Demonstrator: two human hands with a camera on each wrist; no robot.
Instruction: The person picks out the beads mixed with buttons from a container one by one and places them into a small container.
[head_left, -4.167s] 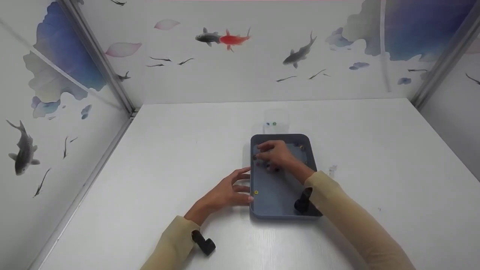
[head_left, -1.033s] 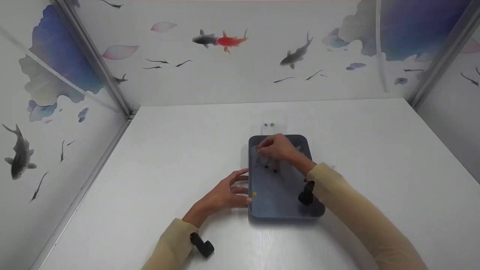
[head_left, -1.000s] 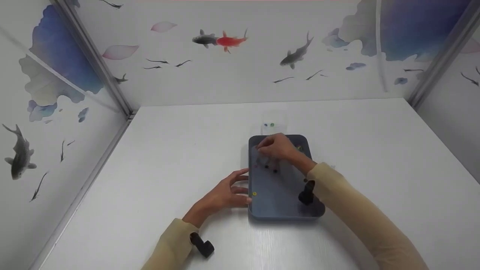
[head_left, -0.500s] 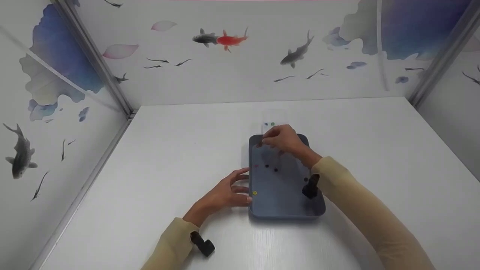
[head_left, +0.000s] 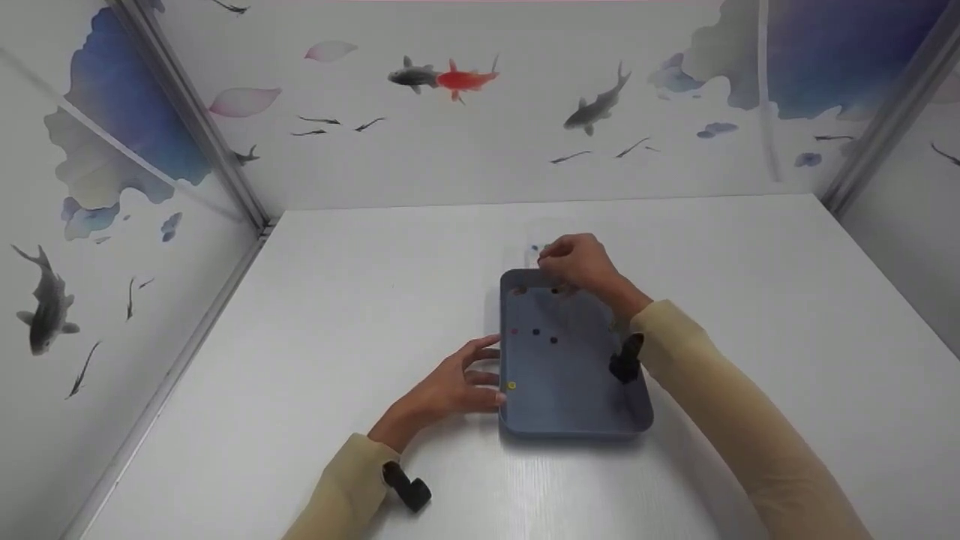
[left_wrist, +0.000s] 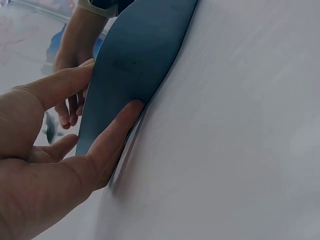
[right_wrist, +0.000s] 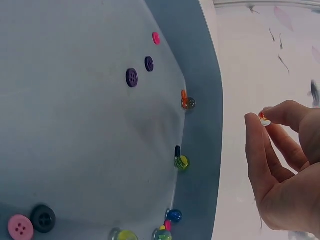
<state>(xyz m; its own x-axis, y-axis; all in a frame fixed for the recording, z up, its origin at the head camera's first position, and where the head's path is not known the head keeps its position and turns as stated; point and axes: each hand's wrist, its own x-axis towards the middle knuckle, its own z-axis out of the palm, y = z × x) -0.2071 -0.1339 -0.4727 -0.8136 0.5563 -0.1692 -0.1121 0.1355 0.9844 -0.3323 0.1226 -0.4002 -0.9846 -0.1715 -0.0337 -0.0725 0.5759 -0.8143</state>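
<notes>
A blue-grey tray [head_left: 585, 409] lies on the table with buttons and glass marbles in it. My right hand [head_left: 581, 262] is past the tray's far rim, near the clear container [head_left: 529, 259] behind it. In the right wrist view, the thumb and a finger pinch a small marble [right_wrist: 264, 120] with red, orange and white in it. My left hand [head_left: 454, 382] touches the tray's left side with fingers extended, as the left wrist view also shows. A blue piece [head_left: 535, 247] shows in the container; my right hand hides part of the container.
Purple buttons [right_wrist: 131, 77], a pink button [right_wrist: 156, 38] and a yellow button [head_left: 511, 385] lie in the tray. A green-yellow marble [right_wrist: 182, 163] and a blue marble [right_wrist: 174, 215] sit along its wall. White panels with painted fish [head_left: 592, 109] enclose the table.
My right hand has moved from the tray's far left corner, up and rightward beyond the far rim, with the marble pinched. My left hand has stayed against the tray's side.
</notes>
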